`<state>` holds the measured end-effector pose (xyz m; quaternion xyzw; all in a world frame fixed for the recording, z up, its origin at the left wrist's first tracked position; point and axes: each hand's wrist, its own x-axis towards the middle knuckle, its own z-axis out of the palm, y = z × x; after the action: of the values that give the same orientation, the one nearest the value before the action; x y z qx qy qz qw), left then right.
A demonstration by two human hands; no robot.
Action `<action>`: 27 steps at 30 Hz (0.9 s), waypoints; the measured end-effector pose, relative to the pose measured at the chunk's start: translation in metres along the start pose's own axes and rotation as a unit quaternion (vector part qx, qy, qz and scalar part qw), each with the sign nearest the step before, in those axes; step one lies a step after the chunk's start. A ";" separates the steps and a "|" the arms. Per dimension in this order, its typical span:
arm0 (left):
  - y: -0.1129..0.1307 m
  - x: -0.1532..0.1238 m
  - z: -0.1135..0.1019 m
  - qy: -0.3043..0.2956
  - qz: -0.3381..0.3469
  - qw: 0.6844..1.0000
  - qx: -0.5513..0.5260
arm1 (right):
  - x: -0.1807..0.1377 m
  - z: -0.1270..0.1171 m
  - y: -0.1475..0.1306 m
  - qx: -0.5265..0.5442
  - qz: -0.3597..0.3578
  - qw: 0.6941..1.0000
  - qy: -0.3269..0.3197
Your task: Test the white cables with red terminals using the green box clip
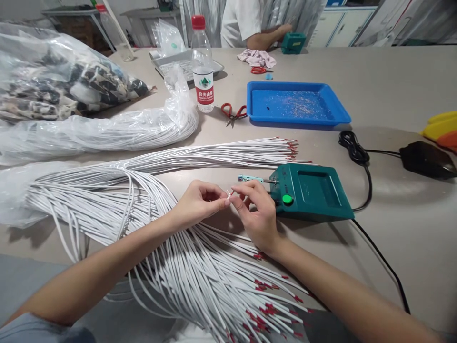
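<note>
My left hand (200,202) and my right hand (255,214) meet over the table, each pinching an end of a small white connector piece (228,193) with a red wire tip. They hover just left of a green box device (310,190) with a round green button (287,199) and a metal clip at its left side. Under my forearms lies a large fan of white cables (200,276) with red ends. A second bundle of white cables (221,155) runs across the table behind my hands.
A blue tray (296,102), red snips (232,113) and a water bottle (202,66) stand further back. Plastic bags (53,81) of parts fill the left. A black cord (360,162) leads to a black pedal (426,159). Another person's arm (267,35) rests at the far edge.
</note>
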<state>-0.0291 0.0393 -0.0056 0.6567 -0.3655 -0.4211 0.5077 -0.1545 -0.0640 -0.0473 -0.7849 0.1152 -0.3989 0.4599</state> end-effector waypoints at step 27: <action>-0.005 0.002 -0.002 -0.011 -0.013 0.999 -0.049 | -0.002 0.002 0.003 0.105 0.153 0.982 -0.017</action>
<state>-0.0265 0.0393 -0.0102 0.6314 -0.3415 -0.4523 0.5293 -0.1538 -0.0633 -0.0512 -0.7119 0.1833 -0.3204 0.5974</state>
